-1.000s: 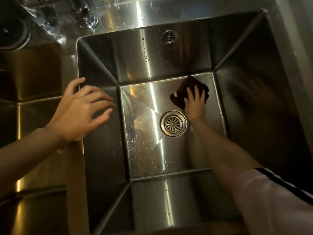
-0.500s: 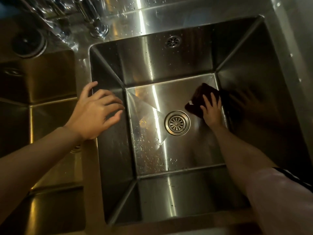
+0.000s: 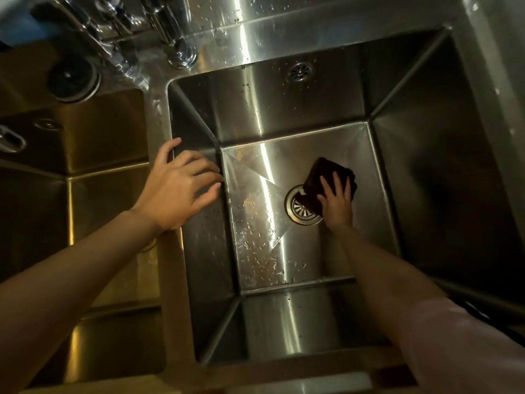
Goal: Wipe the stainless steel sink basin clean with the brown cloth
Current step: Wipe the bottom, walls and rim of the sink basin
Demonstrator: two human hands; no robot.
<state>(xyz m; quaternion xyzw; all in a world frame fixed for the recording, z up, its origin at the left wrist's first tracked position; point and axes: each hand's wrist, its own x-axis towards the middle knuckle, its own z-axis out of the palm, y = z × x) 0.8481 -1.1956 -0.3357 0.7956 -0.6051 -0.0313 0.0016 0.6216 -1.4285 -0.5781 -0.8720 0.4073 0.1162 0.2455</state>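
We press brown cloth [image 3: 326,177] flat on sink basin [image 3: 284,251] floor, overlapping drain [image 3: 301,207] edge; right hand [image 3: 336,201] fingers spread over it for even pressure. Left hand [image 3: 181,186] released, loosely curled near basin's left rim, likely for balance. Droplets remain left of drain.

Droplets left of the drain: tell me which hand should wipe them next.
Right. The right hand already presses the brown cloth on the floor beside the drain; the left hand rests at the rim, holding nothing.
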